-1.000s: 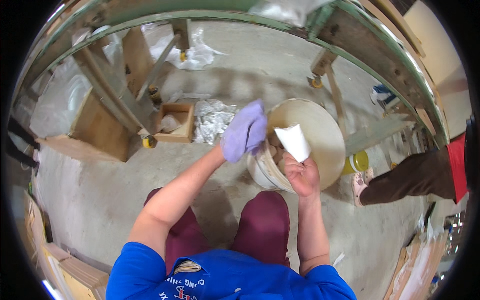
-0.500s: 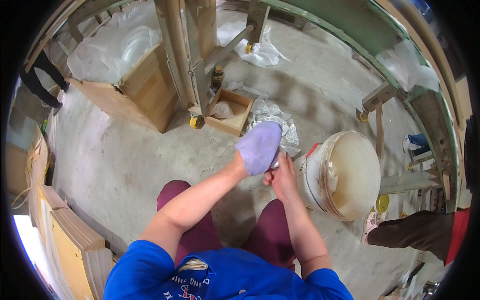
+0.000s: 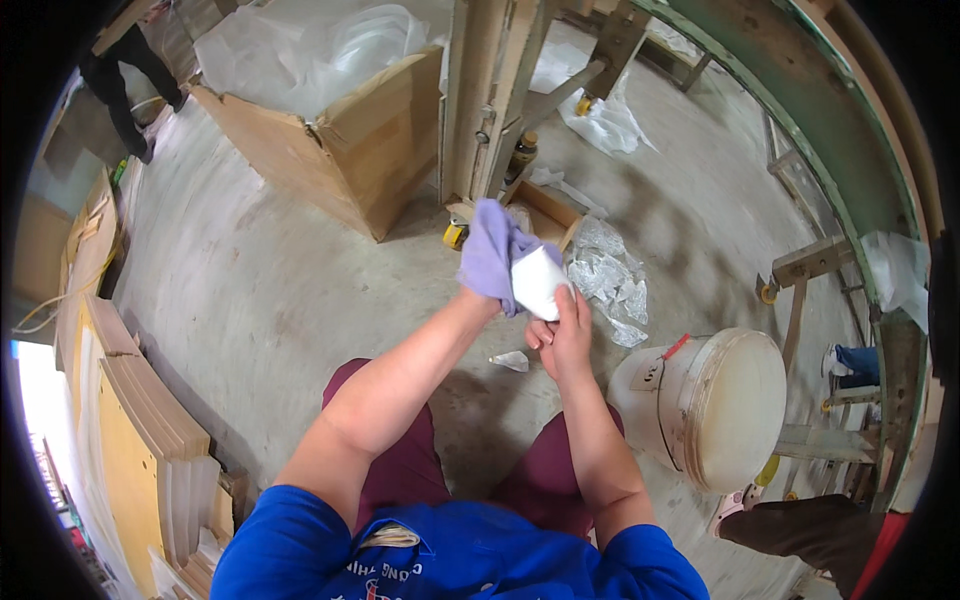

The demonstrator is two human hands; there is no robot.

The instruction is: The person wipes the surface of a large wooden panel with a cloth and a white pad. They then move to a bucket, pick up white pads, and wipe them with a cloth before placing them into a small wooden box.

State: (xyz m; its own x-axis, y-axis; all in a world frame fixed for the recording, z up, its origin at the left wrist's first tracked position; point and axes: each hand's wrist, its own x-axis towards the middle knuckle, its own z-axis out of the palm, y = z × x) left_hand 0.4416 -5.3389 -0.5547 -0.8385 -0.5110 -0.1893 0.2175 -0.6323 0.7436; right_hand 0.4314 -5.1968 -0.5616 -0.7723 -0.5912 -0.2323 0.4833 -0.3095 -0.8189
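A purple cloth [image 3: 488,258] covers most of my left hand [image 3: 482,303], so its fingers are hidden; the hand appears closed around the cloth. Pressed against the cloth's right side is a smooth white piece [image 3: 538,282] with a flat face; its kind I cannot make out. My right hand [image 3: 568,338] pinches the lower right edge of this piece, thumb and fingers bent. Both hands are held out ahead of me, above the concrete floor and my knees. A small clear plastic scrap [image 3: 512,361] lies on the floor just below them.
A white bucket [image 3: 655,400] stands at my right, with a person's leg [image 3: 800,540] behind it. Crumpled plastic wrap [image 3: 608,275] and a shallow wooden box [image 3: 548,212] lie ahead. A large cardboard box [image 3: 360,150], a wheeled metal frame [image 3: 490,100] and stacked boards [image 3: 150,450] stand around.
My view has shifted left, so the surroundings sit farther right. The cloth has moved off the white piece, which now shows plainly between my hands.
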